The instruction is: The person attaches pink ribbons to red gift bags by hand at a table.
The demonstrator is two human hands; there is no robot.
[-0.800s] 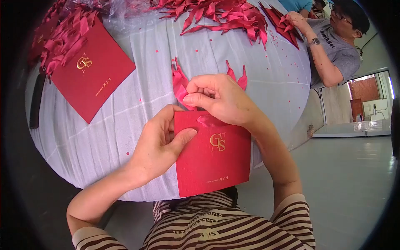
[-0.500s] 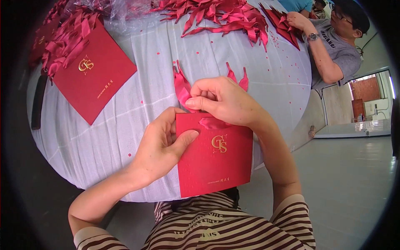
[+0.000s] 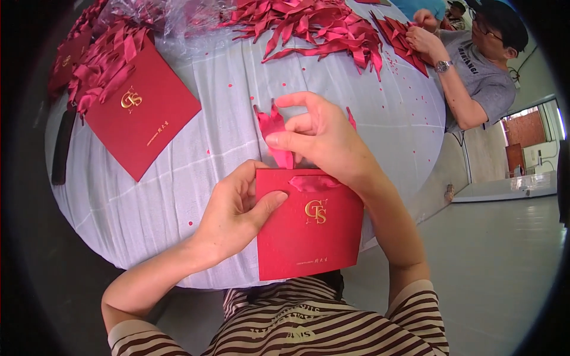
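Note:
A small red paper gift bag (image 3: 309,243) with gold lettering is at the table's near edge in front of me. My left hand (image 3: 234,216) grips its upper left corner, thumb on the front and fingers behind. A pink-red satin ribbon (image 3: 314,183) loops across the front near the top edge. Beyond the edge stands a loose ribbon end (image 3: 274,127), forked at its tip. My right hand (image 3: 317,133) is closed round this end, thumb against it and index finger stretched toward the tip. Behind the right hand another ribbon end is mostly hidden.
On the left lies a larger red bag (image 3: 145,118) under a heap of ribbons (image 3: 107,74), beside a black strip-like object (image 3: 62,145). More ribbons (image 3: 332,26) and clear plastic wrap (image 3: 184,24) lie at the back. A co-worker (image 3: 478,77) handles red bags (image 3: 404,41) at right.
My right index finger has straightened toward the ribbon's tip, and the hand has shifted slightly along it. My left hand keeps its hold. The co-worker's hands have moved a little.

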